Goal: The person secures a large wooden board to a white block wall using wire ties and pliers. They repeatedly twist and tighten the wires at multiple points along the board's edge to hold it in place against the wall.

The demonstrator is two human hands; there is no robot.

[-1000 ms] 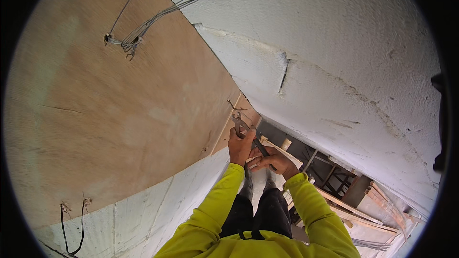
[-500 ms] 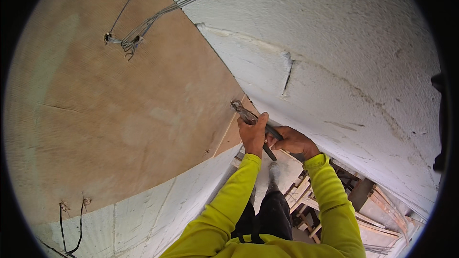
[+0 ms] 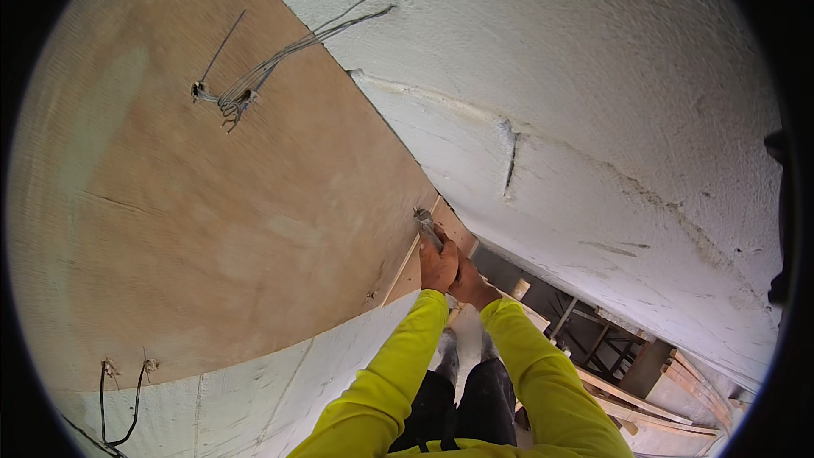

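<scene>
Both my hands are together at the lower right edge of a brown plywood panel (image 3: 280, 178), closed around a pair of pincers (image 3: 426, 225). The grey metal jaws are against the panel near its narrow seam, and what they bite on is too small to make out. My left hand (image 3: 437, 265) wraps the handles just below the jaws. Pressed against it from the right is my right hand (image 3: 471, 282), its fingers also closed. The handles are mostly hidden by my hands.
A bundle of grey wires (image 3: 271, 64) sticks out of the panel at upper left. Black wire loops (image 3: 121, 411) hang at lower left. A rough white wall (image 3: 577, 119) runs along the right. Timber boards (image 3: 644, 411) lie below right, beside my legs and boots.
My right hand has moved left against my left hand, and the spread pincer handles have come together inside my grip. The view has shifted slightly, and both hands sit lower in it.
</scene>
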